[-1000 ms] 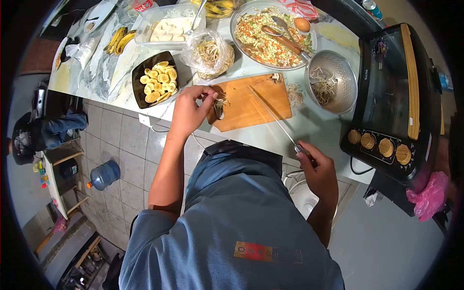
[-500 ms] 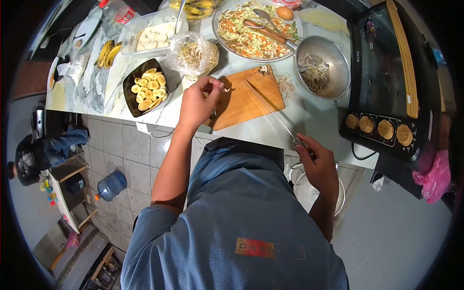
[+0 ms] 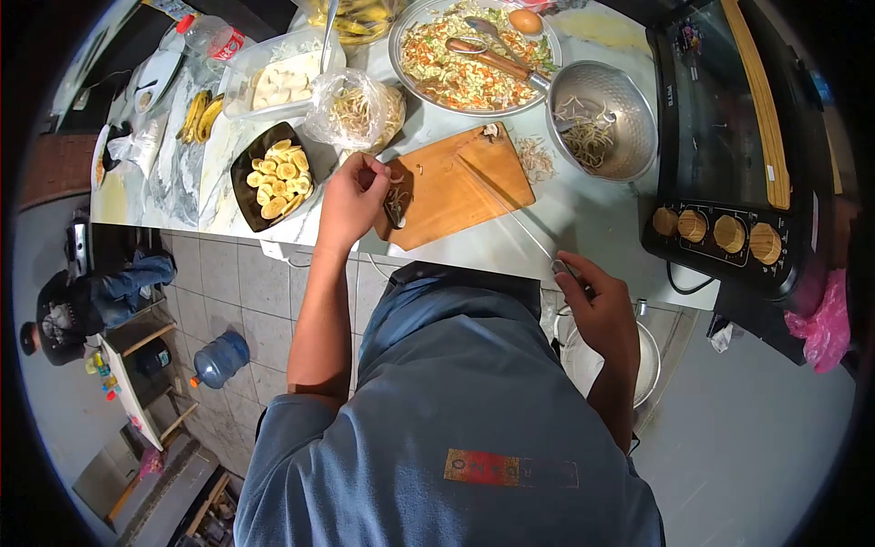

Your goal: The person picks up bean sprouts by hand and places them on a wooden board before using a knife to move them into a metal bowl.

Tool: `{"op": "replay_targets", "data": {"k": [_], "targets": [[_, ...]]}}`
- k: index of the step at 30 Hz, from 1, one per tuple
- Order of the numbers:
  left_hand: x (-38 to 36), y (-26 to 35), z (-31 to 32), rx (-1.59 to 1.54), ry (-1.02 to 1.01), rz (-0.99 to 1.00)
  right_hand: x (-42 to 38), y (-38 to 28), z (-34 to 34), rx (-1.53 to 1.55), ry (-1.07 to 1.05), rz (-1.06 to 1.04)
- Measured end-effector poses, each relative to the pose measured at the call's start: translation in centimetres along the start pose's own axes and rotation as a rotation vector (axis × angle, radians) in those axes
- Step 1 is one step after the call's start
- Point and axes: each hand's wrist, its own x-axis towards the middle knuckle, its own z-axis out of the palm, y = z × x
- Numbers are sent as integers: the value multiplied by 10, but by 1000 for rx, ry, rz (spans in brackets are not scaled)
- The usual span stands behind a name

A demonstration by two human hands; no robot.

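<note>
The right hand grips a thin silvery metal knife, probably stiff and light, by its handle, tip over a brown wooden board, where the left hand, fingertips close, grip unclear, hangs beside stringy sprouts, likely soft, best pinched lightly.

Grey tiled floor, white table
</note>
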Motion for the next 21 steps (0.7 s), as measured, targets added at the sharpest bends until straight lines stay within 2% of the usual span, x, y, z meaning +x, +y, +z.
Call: {"op": "replay_targets", "data": {"k": [5,10,13,21], "targets": [[-7,4,-11,60,-3,-16,8,-7,0,-19,-23,34],[-12,-6,-15,-11,20,-29,18,-30,19,-33,-139,-67],[-16,-10,-15,-11,26,-9,21,-32,30,-59,-96,-183],[-22,-18,-10,9,40,-1,18,-32,33,-106,-46,-164]]}}
